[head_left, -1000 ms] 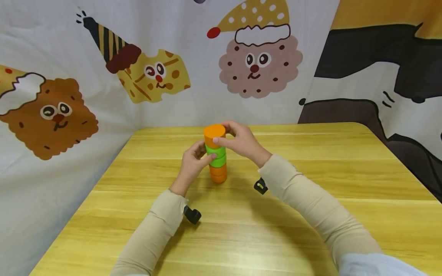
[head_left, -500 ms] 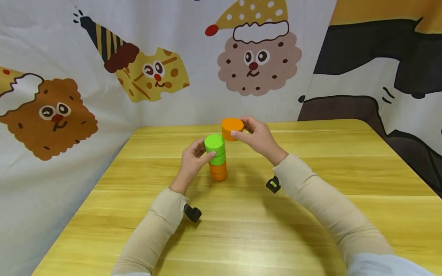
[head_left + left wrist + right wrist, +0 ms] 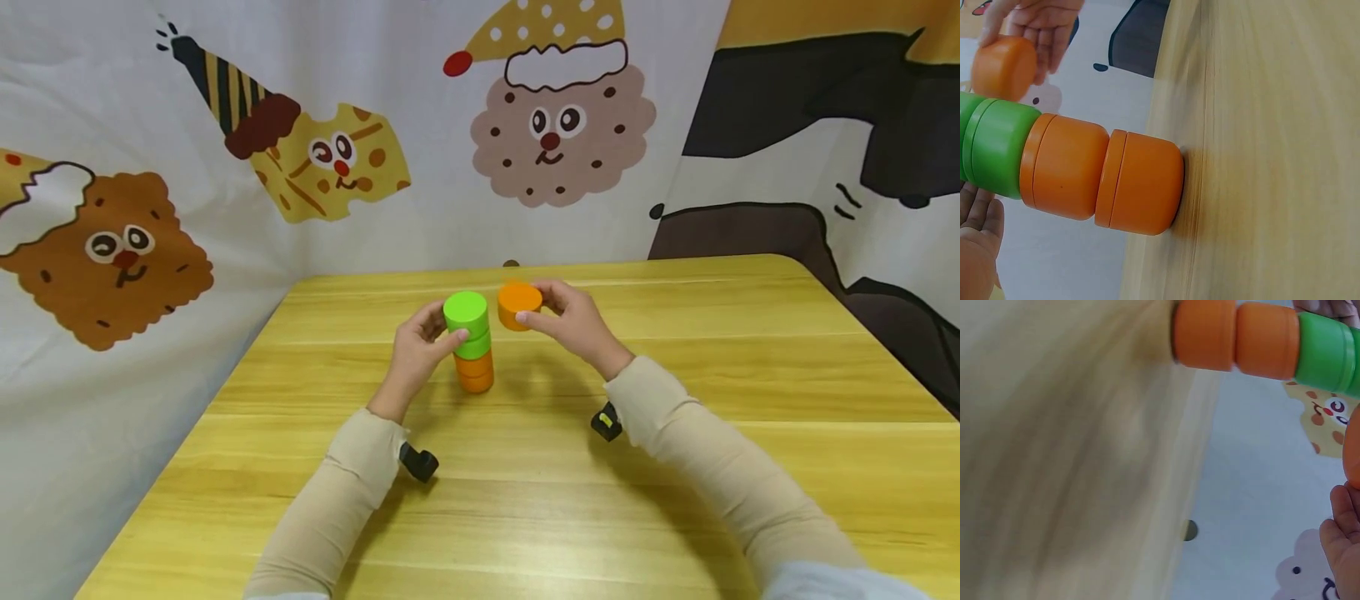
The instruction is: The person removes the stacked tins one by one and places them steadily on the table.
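Observation:
A stack of round cylinders stands upright on the wooden table. Two orange cylinders [image 3: 1100, 172] form its bottom and two green cylinders [image 3: 467, 315] its top; each has a groove around it. My left hand [image 3: 417, 352] holds the green part from the left, thumb in front and fingers partly hidden behind. To the right of the stack top, my right hand [image 3: 577, 323] pinches a loose orange cylinder [image 3: 519, 305] between thumb and fingers, in the air and apart from the stack. The left wrist view also shows this loose orange cylinder [image 3: 1005, 67] beside the green ones.
The wooden table [image 3: 510, 517] extends around the stack, its back edge close behind. A white cloth [image 3: 435, 225] with printed cartoon biscuits and cheese hangs beyond that edge and along the left. A small black wrist camera [image 3: 418, 462] sits under the left sleeve, another [image 3: 607, 422] under the right.
My right hand has lifted the orange cylinder off the top of the stack, carried it right, then lowered it slightly. This uncovered the green top. The left hand has stayed in place.

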Tool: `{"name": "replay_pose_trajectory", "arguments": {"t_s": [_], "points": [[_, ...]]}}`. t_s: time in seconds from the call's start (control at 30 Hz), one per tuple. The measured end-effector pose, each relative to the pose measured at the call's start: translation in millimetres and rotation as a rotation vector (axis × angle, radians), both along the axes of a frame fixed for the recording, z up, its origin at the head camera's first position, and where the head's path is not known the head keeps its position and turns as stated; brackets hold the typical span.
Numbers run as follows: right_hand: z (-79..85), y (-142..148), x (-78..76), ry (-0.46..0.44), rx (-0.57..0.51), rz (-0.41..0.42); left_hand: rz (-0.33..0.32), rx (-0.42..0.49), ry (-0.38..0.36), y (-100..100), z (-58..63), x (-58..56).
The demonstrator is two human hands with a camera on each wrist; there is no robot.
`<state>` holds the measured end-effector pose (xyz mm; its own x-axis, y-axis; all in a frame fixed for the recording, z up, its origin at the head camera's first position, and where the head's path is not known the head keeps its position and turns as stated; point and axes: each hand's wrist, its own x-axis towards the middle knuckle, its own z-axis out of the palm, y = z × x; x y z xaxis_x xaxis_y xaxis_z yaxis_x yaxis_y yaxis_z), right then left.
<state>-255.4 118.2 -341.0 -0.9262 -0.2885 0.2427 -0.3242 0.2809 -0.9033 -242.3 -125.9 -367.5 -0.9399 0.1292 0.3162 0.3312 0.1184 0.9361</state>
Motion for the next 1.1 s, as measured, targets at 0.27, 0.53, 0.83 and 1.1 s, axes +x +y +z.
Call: {"name": "replay_pose_trajectory", "arguments": {"t_s": [0.27,0.53,0.83,1.1], "points": [[-19.3,3,4.3,-0.146,0.048,0.028,-0.005,0.006,0.006,1,0.3,0.0],[-35.8,3,5.9,-0.156,0.131,0.087,-0.002,0.011,-0.001,1,-0.4,-1.4],[-40.6,-2,6.8,-0.202,0.216,0.109,-0.007,0.019,0.007,1,0.6,-0.7],[-48.1,-2,6.2,-0.212,0.315,0.118,-0.009,0.008,0.018,1,-0.7,0.1]]}}
